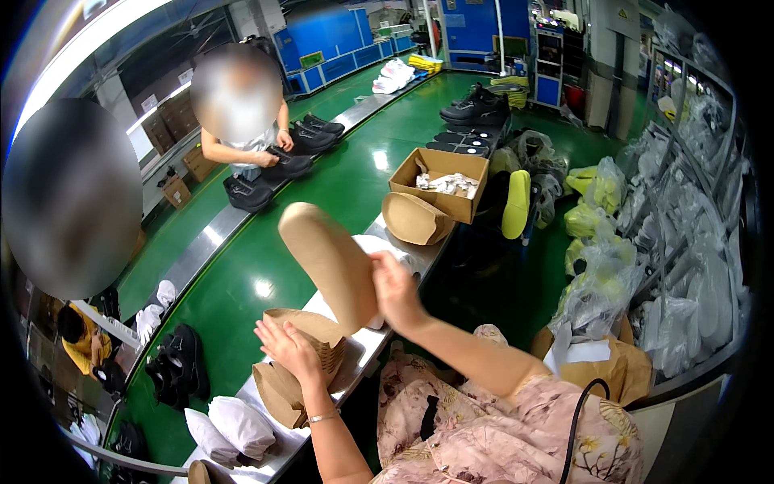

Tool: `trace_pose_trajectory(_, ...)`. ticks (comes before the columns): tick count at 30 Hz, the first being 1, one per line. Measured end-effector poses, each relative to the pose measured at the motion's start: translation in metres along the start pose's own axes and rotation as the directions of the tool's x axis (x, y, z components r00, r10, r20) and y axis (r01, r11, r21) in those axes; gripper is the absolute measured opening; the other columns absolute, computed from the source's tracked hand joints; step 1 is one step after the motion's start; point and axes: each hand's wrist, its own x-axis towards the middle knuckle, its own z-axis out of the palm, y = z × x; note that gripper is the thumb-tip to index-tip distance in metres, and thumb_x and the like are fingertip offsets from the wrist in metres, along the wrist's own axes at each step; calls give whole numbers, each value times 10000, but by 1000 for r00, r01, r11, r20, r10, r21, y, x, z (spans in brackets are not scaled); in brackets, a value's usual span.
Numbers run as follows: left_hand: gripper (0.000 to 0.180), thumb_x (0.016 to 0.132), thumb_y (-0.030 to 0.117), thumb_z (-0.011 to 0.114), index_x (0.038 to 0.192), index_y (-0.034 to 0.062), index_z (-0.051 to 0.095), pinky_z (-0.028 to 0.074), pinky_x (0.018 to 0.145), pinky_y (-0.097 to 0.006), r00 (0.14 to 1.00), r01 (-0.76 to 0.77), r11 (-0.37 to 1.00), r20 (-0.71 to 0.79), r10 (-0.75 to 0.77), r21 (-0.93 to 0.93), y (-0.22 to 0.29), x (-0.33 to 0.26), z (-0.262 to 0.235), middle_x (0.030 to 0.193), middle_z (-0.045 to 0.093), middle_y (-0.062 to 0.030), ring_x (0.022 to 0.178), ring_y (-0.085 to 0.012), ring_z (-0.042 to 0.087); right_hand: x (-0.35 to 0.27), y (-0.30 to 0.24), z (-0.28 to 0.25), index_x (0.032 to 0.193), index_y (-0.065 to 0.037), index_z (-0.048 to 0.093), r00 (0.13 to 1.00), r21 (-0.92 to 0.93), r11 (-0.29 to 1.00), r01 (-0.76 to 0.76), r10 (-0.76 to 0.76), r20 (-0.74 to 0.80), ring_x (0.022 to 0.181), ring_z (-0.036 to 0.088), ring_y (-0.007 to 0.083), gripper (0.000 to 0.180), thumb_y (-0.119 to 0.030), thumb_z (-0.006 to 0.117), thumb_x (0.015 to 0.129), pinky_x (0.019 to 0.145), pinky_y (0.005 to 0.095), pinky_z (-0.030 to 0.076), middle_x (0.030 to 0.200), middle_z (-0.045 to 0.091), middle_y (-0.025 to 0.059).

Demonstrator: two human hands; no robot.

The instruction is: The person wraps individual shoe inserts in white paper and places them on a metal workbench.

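right hand (395, 292) closed around the lower end of a tall brown moulded-cardboard shoe insert (329, 264), gripping it upright and slightly tilted, top end leaning toward the left, raised above the table. left hand (289, 349) spread flat with fingers apart, palm down on top of a nested stack of the same brown cardboard inserts (318, 339), pressing on it, not wrapped around anything. stack resting on the pale metal edge of the table (372, 342), just below and left of the lifted insert. thin silver bracelet (322, 418) on the left wrist; pink floral sleeve and lap (516, 419) below both forearms. another loose brown cardboard piece (278, 395) lying at the stack's near side, touching it. further along the same edge, a rounded brown cardboard form (415, 218) leaning against an open brown cardboard box of crumpled white paper (442, 182). white stuffed paper bundles (230, 427) nearer the lower left, beside a pair of black shoes (176, 367) on the glossy green conveyor belt (266, 250). across the belt, another person in a pale top (242, 145) with hands on black sneakers (282, 161), well apart from the inserts. to the right, clear plastic bags of yellow-green and white shoe parts (605, 242) piled by racks, and a brown paper bag (605, 363) near the right elbow.
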Motion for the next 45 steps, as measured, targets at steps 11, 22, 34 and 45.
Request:
trace_pose_trajectory(11, 241, 891, 208, 564, 1024, 9, 532, 469, 726, -238, 396, 900, 55, 865, 309, -431, 163, -140, -18, 956, 602, -51, 837, -104, 572, -118, -3, -182, 933, -18, 573, 779, 196, 806, -559, 591, -210, 749, 517, 109, 172, -67, 423, 863, 667, 228, 427, 803, 555, 39)
trace_pose_trajectory(22, 267, 909, 167, 516, 1083, -35, 528, 485, 782, -262, 199, 890, 348, 937, 288, -296, 151, -191, 30, 1005, 612, -74, 894, -143, 599, -294, 216, -480, 991, -27, 618, 412, -244, 513, -823, 242, -878, 837, 612, 201, 235, -158, 455, 885, 746, 279, 473, 859, 639, 112)
trace_pose_trajectory(34, 222, 918, 179, 506, 1045, 7, 566, 490, 651, -216, 218, 889, 387, 970, 110, -244, 170, -201, 53, 928, 629, -31, 797, -94, 599, -291, 280, -459, 1009, -84, 619, 86, -141, -111, -984, 399, -913, 1023, 526, 335, 331, -317, 429, 872, 857, 421, 432, 1110, 566, 126)
trace_pose_trajectory(45, 188, 907, 193, 525, 992, 34, 580, 479, 617, -200, 222, 893, 381, 971, 90, -240, 169, -200, 60, 889, 616, -8, 752, -70, 588, -309, 261, -496, 731, -19, 619, 344, -48, 545, -837, 457, -820, 626, 506, 126, 51, -50, 579, 740, 575, 291, 416, 676, 579, 18)
